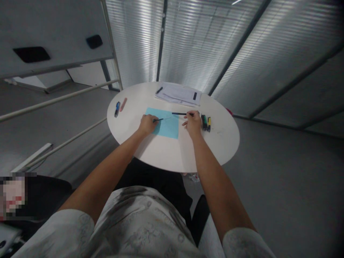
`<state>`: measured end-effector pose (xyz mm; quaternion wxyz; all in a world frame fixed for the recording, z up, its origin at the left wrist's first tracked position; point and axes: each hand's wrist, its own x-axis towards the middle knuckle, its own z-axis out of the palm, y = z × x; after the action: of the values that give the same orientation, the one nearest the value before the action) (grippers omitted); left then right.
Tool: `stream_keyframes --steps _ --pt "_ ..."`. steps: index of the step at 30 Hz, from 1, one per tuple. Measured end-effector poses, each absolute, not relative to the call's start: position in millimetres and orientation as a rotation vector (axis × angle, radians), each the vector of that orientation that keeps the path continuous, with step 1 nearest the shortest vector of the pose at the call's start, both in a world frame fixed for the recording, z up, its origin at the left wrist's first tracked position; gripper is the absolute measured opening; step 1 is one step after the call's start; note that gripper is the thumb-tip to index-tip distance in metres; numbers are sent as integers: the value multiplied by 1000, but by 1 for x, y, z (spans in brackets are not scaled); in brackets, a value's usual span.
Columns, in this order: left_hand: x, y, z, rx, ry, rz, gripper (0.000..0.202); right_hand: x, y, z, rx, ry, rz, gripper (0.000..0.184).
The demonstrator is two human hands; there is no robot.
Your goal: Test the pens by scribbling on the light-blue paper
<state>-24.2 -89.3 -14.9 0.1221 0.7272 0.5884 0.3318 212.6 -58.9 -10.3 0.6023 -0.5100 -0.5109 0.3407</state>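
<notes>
A light-blue sheet of paper [169, 129] lies on the white oval table [172, 157]. My left hand [147, 124] rests at the sheet's left side, its fingers closed on a thin dark pen-like stick [159, 120]. A fine pale length seems to extend right from that stick, too faint to make out. Over the sheet's right edge, my right hand [194, 123] pinches a slim black pen-like rod [178, 113] that points left. The two held pieces are apart. Whether they belong to one pen, I cannot tell.
White papers [177, 95] lie at the table's back, with a black pen [159, 90] and a small black rectangle [195, 96] on them. Several markers [205, 123] sit right of my right hand. A blue pen [117, 109] and a pinkish stick [123, 104] lie far left.
</notes>
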Motion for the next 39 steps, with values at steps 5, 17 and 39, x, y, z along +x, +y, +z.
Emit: stream_keyframes --steps 5,17,39 --pt "-23 -92 -17 2083 1919 1007 33 212 -63 -17 -1354 -1599 538 16" --pt "-23 -92 -19 2185 1819 986 21 206 -76 -10 -1520 -2083 89 14" --pt "-20 -99 -15 2239 1422 1014 20 174 -87 -6 -1219 -2261 148 23"
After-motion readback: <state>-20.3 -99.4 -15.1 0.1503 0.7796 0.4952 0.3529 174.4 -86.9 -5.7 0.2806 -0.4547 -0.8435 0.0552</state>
